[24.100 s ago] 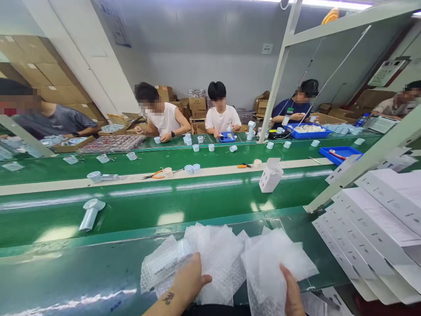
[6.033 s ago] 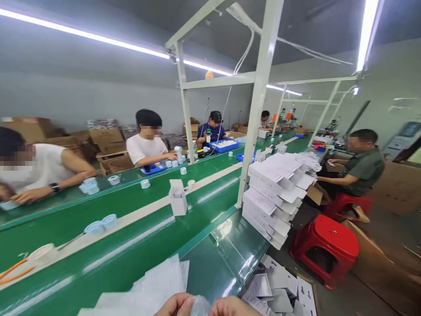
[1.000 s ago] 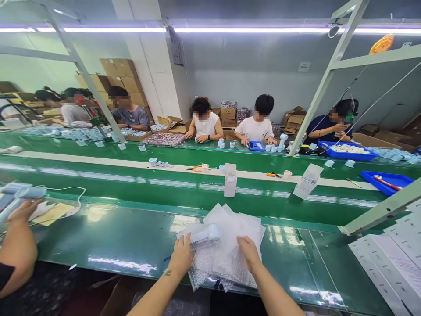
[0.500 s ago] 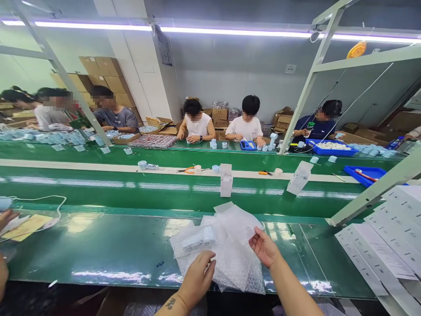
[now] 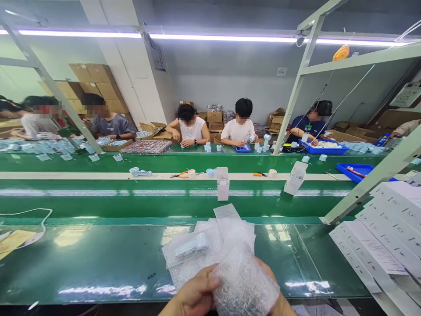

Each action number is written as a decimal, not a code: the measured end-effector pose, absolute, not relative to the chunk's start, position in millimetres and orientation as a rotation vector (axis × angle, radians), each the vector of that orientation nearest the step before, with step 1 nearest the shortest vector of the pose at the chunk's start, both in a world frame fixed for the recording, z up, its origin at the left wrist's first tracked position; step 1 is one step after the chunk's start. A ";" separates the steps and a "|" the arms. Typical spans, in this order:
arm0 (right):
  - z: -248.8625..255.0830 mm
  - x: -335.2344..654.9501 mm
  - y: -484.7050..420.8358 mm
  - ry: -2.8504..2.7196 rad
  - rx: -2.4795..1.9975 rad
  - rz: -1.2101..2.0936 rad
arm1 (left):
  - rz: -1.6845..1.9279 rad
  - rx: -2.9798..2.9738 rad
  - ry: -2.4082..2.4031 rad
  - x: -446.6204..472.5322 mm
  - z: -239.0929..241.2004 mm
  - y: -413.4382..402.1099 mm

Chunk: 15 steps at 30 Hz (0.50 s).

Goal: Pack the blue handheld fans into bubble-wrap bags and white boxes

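Between my two hands is a clear bubble-wrap bag [image 5: 245, 281], raised near the bench's front edge. My left hand [image 5: 199, 289] grips its left side, thumb on top. My right hand [image 5: 271, 281] is around the far right side, with most of its fingers hidden behind the bag. Beyond them, more bubble-wrap bags [image 5: 230, 230] lie in a loose pile on the green bench [image 5: 108, 259]. One bag on the left of that pile has a pale blue item [image 5: 194, 245] inside it, whose kind I cannot make out.
Stacked white boxes [image 5: 371, 245] stand at the right, beside a slanted metal post [image 5: 365, 188]. Two upright white cartons [image 5: 222, 186] are on the line ahead. Orange-handled pliers [image 5: 182, 174] and small cups lie behind. Several co-workers sit opposite. A white cable [image 5: 44, 224] lies at left.
My hands have come together and lifted one bubble-wrap bag off the pile toward me. Before, they were apart over the pile. The view has shifted slightly right.
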State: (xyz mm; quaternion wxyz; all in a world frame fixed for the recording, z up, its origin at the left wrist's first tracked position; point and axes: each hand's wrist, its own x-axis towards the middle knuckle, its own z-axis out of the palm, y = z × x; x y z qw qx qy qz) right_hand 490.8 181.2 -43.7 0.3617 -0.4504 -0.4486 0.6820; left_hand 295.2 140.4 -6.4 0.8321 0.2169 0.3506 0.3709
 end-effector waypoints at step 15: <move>-77.4 478.5 314.8 -1.329 -1.624 1.195 | 0.743 1.086 1.828 164.5 -15.5 137.7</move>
